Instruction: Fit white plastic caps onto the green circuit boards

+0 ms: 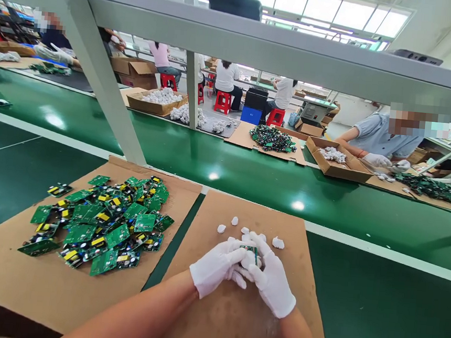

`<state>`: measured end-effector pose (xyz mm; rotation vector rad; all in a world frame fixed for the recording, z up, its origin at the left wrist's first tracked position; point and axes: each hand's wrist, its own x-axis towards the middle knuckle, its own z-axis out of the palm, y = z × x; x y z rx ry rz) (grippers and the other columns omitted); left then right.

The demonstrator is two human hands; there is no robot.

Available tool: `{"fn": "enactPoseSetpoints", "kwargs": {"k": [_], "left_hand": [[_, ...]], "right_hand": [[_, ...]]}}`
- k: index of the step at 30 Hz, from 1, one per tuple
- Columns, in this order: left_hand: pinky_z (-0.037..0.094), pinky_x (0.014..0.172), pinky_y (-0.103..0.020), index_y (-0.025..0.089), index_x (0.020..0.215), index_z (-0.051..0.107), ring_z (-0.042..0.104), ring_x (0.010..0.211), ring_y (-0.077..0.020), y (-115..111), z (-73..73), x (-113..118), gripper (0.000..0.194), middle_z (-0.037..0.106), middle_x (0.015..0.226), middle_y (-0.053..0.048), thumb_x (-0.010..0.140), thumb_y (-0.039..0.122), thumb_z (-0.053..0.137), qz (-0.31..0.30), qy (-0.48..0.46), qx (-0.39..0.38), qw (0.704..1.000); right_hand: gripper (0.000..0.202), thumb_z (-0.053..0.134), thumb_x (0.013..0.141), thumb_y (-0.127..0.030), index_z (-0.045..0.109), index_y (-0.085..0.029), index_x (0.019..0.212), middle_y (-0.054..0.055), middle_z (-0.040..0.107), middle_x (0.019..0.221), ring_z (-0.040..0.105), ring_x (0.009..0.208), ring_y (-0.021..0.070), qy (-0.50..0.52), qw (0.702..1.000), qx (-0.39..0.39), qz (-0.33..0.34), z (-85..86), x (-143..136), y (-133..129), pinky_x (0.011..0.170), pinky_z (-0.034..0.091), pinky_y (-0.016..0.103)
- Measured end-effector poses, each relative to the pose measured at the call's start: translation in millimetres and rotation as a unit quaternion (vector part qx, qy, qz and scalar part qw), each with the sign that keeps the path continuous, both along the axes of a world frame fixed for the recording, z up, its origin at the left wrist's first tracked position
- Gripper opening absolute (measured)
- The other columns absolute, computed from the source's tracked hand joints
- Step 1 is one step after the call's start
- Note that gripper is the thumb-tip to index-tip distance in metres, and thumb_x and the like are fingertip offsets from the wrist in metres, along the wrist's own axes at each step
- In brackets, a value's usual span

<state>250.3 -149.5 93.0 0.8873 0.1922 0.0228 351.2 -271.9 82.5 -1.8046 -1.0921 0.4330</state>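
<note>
– Holding what, with the left hand (215, 267)?
– Holding the small green board (256, 251), with fingers bent and clamped on its left side, over the brown cardboard (220, 321).
– And with the right hand (273, 281)?
– Clamping the same board from the right side, also with bent fingers. Showing also a white lump (248, 260) between both hands, too covered to tell if fixed.
– See what nearby?
– Can see loose white pieces (278, 242) just beyond the fingers and, to the left, a board heap (119, 235) on another cardboard sheet (7, 271).
</note>
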Motion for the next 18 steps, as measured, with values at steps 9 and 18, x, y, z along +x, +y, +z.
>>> {"fn": "enactPoseSetpoints", "kwargs": {"k": [9,18], "left_hand": [[0.051,0.062,-0.026,0.022,0.114,0.055,0.057,0.066,-0.0098,-5,-11.3,4,0.041,0.057,0.083,-0.003,0.085,0.049,0.049,0.002,-0.001,-0.020,1.000],[0.044,0.053,-0.020,0.019,0.103,0.062,0.056,0.072,-0.0131,-1,9.3,-3,0.037,0.065,0.095,-0.005,0.078,0.046,0.059,0.048,0.073,0.160,0.983]], "right_hand": [[0.029,0.053,0.083,-0.014,0.065,-0.028,0.107,0.003,0.065,0.111,0.056,0.110,0.0200,-0.339,0.936,0.094,0.022,3.9,1,7,0.098,0.046,0.039],[0.039,0.038,0.093,-0.030,0.048,-0.022,0.130,0.006,0.050,0.134,0.049,0.120,0.0218,-0.110,0.991,0.041,0.068,17.4,-9,9,0.101,0.042,0.036]]}}
